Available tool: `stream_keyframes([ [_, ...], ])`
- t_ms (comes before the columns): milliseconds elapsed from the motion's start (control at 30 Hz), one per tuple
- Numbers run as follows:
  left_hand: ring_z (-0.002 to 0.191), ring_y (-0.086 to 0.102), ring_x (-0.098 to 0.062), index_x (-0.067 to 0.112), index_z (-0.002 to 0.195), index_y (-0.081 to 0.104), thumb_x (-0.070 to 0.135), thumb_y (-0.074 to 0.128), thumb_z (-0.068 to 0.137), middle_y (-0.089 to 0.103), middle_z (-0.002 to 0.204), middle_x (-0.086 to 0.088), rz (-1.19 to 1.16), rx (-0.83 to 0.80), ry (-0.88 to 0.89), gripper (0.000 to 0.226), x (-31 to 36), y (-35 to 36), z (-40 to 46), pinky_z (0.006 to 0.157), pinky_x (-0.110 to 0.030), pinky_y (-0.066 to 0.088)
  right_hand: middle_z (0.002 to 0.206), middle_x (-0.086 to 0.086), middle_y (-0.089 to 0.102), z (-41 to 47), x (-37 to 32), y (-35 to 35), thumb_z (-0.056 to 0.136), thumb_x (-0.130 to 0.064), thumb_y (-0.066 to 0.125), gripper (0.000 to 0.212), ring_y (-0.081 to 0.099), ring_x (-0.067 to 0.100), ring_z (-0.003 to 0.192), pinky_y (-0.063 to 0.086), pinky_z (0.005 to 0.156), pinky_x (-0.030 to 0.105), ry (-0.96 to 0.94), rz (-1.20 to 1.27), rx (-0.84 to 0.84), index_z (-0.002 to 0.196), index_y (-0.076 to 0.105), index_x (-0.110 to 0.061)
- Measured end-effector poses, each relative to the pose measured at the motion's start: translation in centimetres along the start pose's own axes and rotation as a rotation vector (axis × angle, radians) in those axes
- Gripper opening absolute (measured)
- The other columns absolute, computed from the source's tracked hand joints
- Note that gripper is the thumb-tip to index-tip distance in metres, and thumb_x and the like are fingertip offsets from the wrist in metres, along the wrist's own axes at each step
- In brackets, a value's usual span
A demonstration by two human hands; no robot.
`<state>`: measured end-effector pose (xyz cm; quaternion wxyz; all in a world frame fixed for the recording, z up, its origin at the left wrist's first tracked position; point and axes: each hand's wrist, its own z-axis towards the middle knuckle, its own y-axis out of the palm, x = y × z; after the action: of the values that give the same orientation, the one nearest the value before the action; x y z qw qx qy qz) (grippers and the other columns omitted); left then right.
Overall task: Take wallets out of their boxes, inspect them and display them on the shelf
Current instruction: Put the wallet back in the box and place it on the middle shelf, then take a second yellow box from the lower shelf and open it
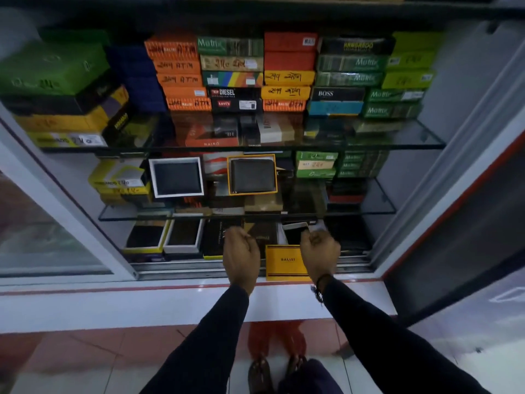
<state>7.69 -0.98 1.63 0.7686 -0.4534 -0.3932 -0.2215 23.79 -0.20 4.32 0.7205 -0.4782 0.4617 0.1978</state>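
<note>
While both hands (241, 258) hang clenched, glass shelf (397, 143), stacked boxes (181, 78), tiled floor (85, 359).

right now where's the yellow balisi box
In the head view the yellow Balisi box sits low and just right of centre, at the front edge of the cabinet's bottom level, between the left hand and the right hand.

Pretty dim shot overall, with a cool bluish cast. The stacked colourful cardboard boxes (233, 72) up top looked soft and smeary, labels barely readable. Small glare spots sat on the glossy white tiled ledge (113, 305). The wide-angle lens bowed the white cabinet frame (443, 211) at the edges.
</note>
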Motion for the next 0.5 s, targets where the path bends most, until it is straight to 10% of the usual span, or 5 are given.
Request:
stream_keyframes([
  [333,0.135,0.044,-0.042,0.022,0.142,0.037,0.052,0.078,0.073,0.031,0.153,-0.015,0.353,-0.704,-0.212,0.086,0.9,5.6,-2.3,0.102,-0.054,0.05,0.085,0.01,0.062,3.0,5.9,2.2,0.085,-0.022,0.056,0.018,0.062,0.031,0.086,0.045,0.073,0.032,0.499,-0.17,-0.396,0.072,0.06,-0.011],
  [500,0.152,0.004,-0.049,0.032,0.158,0.011,0.051,0.083,0.065,0.001,0.168,-0.011,0.789,-0.866,0.188,0.119,0.3,7.3,-2.0,0.117,-0.072,0.02,0.102,0.016,0.07,4.6,8.5,1.3,0.089,-0.021,0.057,0.018,0.069,0.039,0.103,0.056,0.095,0.051,0.581,0.002,-0.555,0.071,0.059,-0.019],
])
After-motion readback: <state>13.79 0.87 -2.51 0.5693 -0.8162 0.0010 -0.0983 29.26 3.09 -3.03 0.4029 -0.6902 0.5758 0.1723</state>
